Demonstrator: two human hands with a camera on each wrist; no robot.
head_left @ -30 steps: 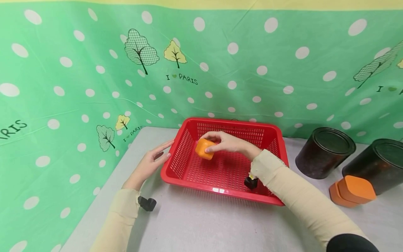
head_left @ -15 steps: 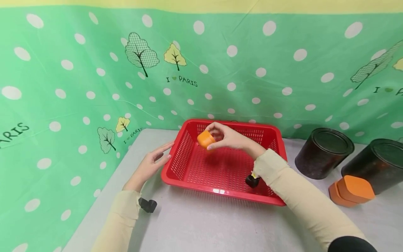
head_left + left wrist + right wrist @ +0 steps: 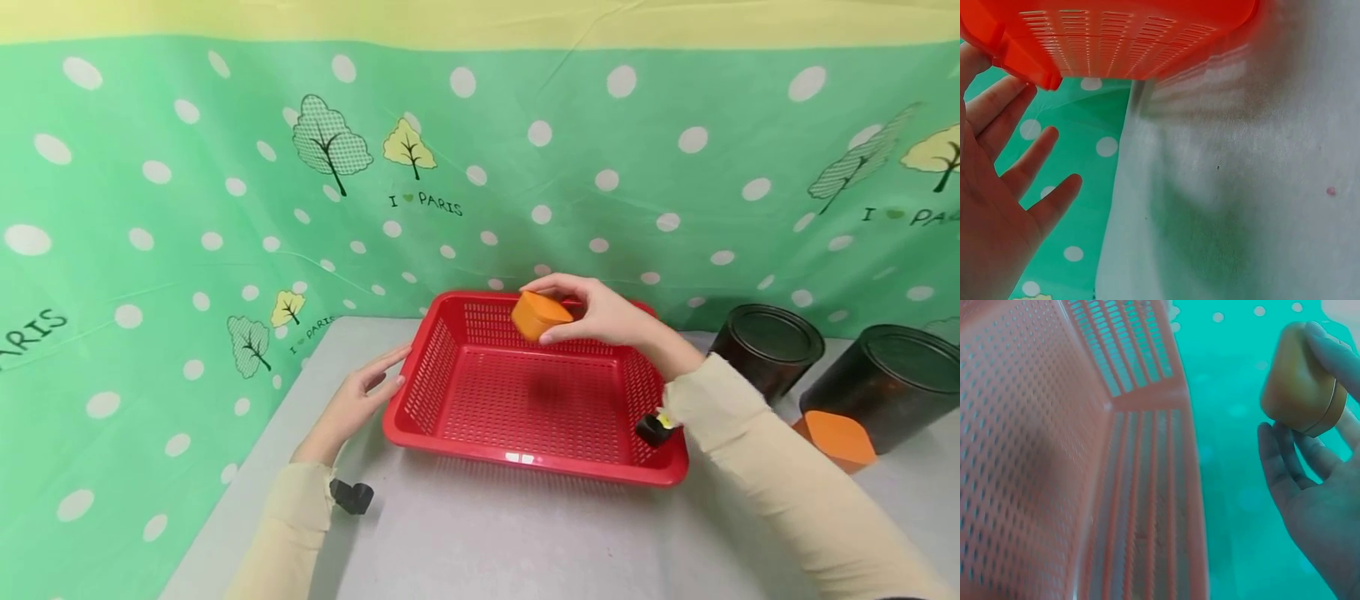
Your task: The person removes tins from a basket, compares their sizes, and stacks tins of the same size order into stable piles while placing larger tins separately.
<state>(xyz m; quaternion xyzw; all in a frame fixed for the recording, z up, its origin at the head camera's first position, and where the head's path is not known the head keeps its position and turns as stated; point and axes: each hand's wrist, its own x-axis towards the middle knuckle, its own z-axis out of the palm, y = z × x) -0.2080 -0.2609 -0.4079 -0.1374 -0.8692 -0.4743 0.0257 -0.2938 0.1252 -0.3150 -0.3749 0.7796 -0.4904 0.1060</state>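
Orange lid point(image 3: 542, 315) sits in the right hand's point(image 3: 607, 315) grip above the basket point(image 3: 525, 454); left hand point(image 3: 352, 400) lies slack.

- Basket point(image 3: 442, 367): red plastic, glossy rim, slotted mesh walls + floor.
- Orange lid point(image 3: 542, 314): smooth plastic, slight sheen.
- Counter point(image 3: 487, 533): grey, matt, faintly speckled.
- Backdrop point(image 3: 187, 208): thin green printed sheet, creased, looks like non-woven cloth.
- Jars point(image 3: 765, 350): dark, glossy, see-through plastic.
- Sleeves point(image 3: 780, 475): beige knit cloth, matt.

One red basket point(image 3: 525, 400), two orange lids point(image 3: 542, 314), two dark jars point(image 3: 765, 350)
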